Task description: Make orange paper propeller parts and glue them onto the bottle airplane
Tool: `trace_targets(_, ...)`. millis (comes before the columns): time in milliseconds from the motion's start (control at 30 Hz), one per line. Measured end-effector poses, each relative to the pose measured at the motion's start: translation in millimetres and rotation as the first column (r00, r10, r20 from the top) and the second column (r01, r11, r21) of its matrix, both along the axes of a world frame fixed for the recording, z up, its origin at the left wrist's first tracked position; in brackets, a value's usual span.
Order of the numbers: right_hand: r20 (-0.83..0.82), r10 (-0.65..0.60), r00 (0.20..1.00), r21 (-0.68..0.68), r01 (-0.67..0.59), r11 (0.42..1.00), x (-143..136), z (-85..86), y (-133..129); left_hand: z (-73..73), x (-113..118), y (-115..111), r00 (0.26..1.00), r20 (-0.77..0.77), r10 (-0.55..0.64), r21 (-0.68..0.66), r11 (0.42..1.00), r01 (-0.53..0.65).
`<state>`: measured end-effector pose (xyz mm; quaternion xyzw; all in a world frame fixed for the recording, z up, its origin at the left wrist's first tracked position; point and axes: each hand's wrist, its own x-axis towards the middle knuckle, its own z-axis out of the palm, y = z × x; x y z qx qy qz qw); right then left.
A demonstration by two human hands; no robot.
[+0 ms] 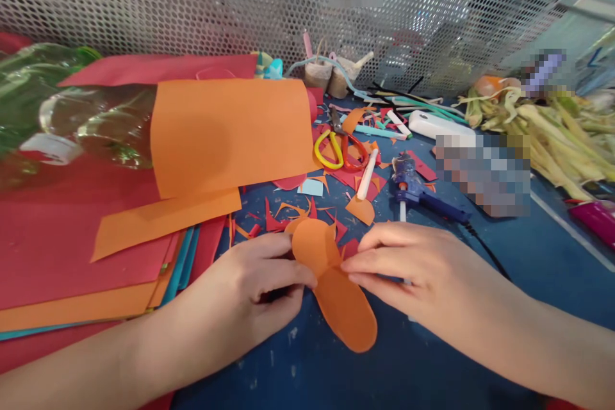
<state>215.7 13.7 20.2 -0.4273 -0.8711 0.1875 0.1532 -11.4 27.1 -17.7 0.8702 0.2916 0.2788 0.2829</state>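
Note:
An orange paper cutout (346, 311) with rounded ends lies between my hands, its lower lobe pointing down and right. My left hand (269, 285) has its fingers closed on the cutout's left edge near the narrow middle. From the other side, my right hand (403, 266) pinches the right edge at the same narrow part. The upper part of the cutout looks folded or layered, with another rounded orange edge behind it. Red and orange paper scraps (276, 218) are scattered just beyond.
Scissors (329, 150) and a blue glue gun (418, 195) lie beyond my hands. Plastic bottles (115, 128), a large orange sheet (230, 134) and stacked coloured paper (72, 269) are at left. Dried husks (552, 134) lie at right, before a perforated metal screen (192, 0).

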Motion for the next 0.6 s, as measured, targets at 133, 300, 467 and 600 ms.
trace_targets(133,0.069,0.033,0.997,0.024,-0.035,0.999,0.9,-3.3,-2.0,-0.6,0.4,0.4,1.000,-0.005,-0.005,-0.010,1.000,0.005)
trace_targets(300,0.102,0.014,0.995,-0.003,-0.014,1.000,-0.4,-4.6,5.1,-0.4,-0.5,1.2,0.998,-0.059,0.011,0.009,1.000,-0.011)
trace_targets(467,0.106,-0.001,0.994,-0.017,0.003,1.000,1.3,-3.9,10.6,-0.2,-1.0,1.7,0.998,-0.056,0.007,0.019,1.000,-0.006)
trace_targets(600,0.174,0.067,0.983,0.055,-0.078,0.995,2.6,-4.5,7.3,-0.7,-0.2,1.4,0.999,-0.049,0.013,0.032,0.999,-0.012)
